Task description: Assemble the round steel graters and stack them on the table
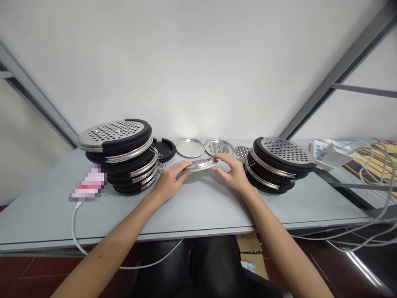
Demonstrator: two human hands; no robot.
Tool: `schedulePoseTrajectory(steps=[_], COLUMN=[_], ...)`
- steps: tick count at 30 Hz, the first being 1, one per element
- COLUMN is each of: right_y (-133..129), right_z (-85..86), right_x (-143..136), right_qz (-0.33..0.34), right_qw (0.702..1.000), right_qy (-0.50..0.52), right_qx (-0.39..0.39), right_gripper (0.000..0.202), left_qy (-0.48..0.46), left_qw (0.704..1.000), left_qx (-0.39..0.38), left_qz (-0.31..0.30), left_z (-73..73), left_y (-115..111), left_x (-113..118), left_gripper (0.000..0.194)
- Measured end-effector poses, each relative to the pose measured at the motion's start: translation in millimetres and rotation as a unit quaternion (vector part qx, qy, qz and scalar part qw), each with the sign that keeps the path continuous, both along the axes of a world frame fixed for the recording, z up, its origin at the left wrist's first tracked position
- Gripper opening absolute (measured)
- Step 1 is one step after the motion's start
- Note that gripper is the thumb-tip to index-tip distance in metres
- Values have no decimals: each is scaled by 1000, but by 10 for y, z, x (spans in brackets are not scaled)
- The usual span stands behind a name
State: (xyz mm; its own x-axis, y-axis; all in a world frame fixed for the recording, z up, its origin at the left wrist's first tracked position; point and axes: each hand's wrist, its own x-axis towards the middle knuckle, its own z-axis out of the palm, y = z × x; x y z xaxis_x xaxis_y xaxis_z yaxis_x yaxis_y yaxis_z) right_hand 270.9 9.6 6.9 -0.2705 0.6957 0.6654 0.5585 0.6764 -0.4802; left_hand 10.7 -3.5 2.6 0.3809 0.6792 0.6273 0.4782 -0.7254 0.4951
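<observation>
Between my two hands, a round metal grater plate [201, 164] is held by its edges just above the table, slightly tilted. Its rim looks layered, so it may be more than one plate. My left hand [170, 179] pinches the left edge with thumb and fingers. On the opposite edge, my right hand [231, 171] grips with the thumb below and fingers on top. Behind them lie a black round holder [164, 150], a plain metal disc [190, 148], a perforated grater disc [218, 147] and a coarser grater disc [242, 152], partly covered by the right stack.
A tall stack of black-rimmed round graters [120, 155] stands at left, leaning unevenly. A shorter similar stack [279, 165] is at right. A blurred pink item [89, 184] with a white cable [74, 225] lies left. White boxes [330, 155] and tangled cables sit far right.
</observation>
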Motion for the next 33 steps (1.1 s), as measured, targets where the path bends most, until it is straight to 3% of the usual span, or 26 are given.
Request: schedulePoseTrajectory(steps=[5,9,15,23,33], right_y=[46,78,104,87,20], right_z=[-89,-128,-137,-97,-38], right_x=[27,16,28,31,5], right_qz=[-12,-5,-12,-33,-19], right_qw=[995,991,995,999,998], right_qy=[-10,-20,-3,37,49], right_qx=[-103,-133,-97,20,43], right_gripper=[44,47,38,29,29], left_qy=[-63,-122,-142,-79,-95], left_qw=[996,988,981,993,994], left_qx=[-53,-92,-129,-75,-36], left_qz=[19,23,4,53,48], left_z=[-9,-40,-54,-32,-57], left_y=[36,61,63,76,88], left_x=[-7,9,18,-14,-16], left_gripper=[27,27,32,30,29])
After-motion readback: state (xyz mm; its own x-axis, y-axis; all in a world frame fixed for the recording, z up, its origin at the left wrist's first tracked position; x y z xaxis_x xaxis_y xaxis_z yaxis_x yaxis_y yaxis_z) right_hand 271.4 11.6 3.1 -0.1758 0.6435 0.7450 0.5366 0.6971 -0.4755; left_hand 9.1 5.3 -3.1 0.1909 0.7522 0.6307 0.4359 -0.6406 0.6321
